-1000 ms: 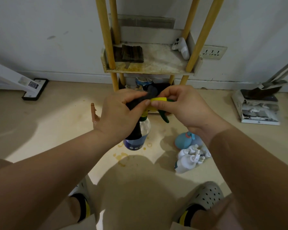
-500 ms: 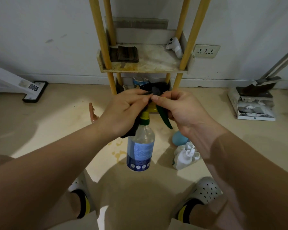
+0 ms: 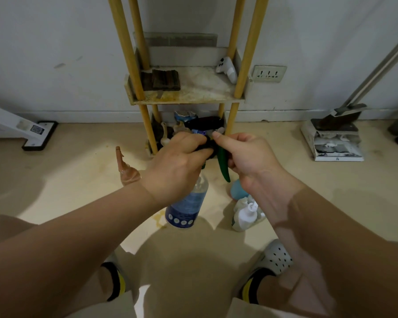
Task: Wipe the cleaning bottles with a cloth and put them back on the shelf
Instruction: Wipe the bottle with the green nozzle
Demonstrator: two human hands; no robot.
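A clear spray bottle (image 3: 189, 203) with a blue label hangs upright in front of me, its green trigger (image 3: 223, 164) pointing down. My left hand (image 3: 177, 164) grips a dark cloth (image 3: 208, 146) wrapped round the bottle's spray head. My right hand (image 3: 246, 157) pinches the spray head from the right, fingers curled by the trigger. Beyond my hands stands the yellow-legged shelf (image 3: 186, 99), its lower tier holding several bottles (image 3: 184, 125).
On the floor stand a brown squeeze bottle (image 3: 125, 171) at the left, a blue round bottle (image 3: 237, 191) and a white pump bottle (image 3: 246, 214) at the right. A dustpan (image 3: 333, 138) lies far right, a mop head (image 3: 38, 135) far left. My feet are below.
The bottle has dropped lower and swung upright beneath my hands. My left hand has slid the cloth up over the spray head, and the yellow top is now covered.
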